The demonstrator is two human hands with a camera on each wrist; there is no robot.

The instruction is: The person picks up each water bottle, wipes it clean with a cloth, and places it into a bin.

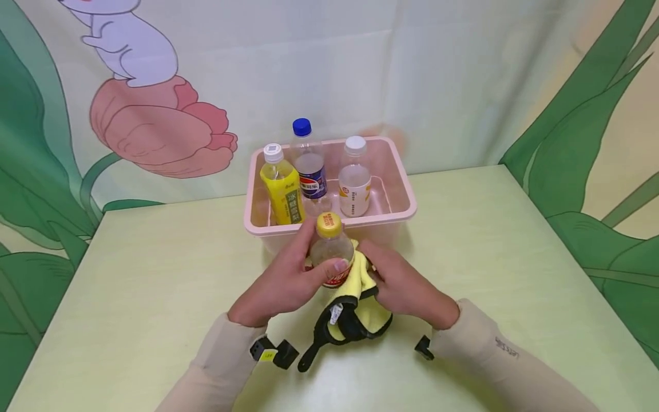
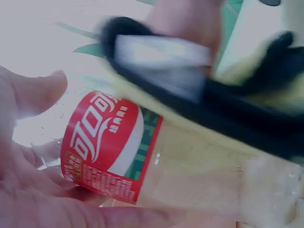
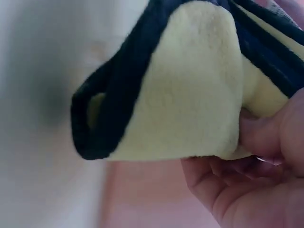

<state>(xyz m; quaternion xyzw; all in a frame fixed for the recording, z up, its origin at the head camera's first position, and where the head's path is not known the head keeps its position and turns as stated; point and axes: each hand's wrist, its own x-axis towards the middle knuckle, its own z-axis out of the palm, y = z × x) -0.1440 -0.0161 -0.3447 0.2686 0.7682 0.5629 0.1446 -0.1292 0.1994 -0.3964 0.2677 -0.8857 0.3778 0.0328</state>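
Observation:
My left hand (image 1: pixel 288 280) holds a clear plastic cola bottle (image 1: pixel 329 249) with a yellow cap and a red label, cap end up and away from me. In the left wrist view its label (image 2: pixel 102 142) carries white lettering, and the thumb stands off the bottle there. Against the bottle's right side lies a yellow cloth (image 1: pixel 352 286) with black edging, a white tag and a dangling black hanging loop. My right hand (image 1: pixel 404 283) grips that cloth; in the right wrist view the thumb and fingers pinch a fold of the yellow cloth (image 3: pixel 190 90).
Just beyond the hands stands a pink plastic bin (image 1: pixel 329 224) on the pale green table (image 1: pixel 463 229). Inside are a yellow-labelled bottle (image 1: pixel 283 191), a blue-capped Pepsi bottle (image 1: pixel 311 174) and a white-capped bottle (image 1: pixel 354 186). A printed curtain (image 1: pixel 309 57) hangs behind the table.

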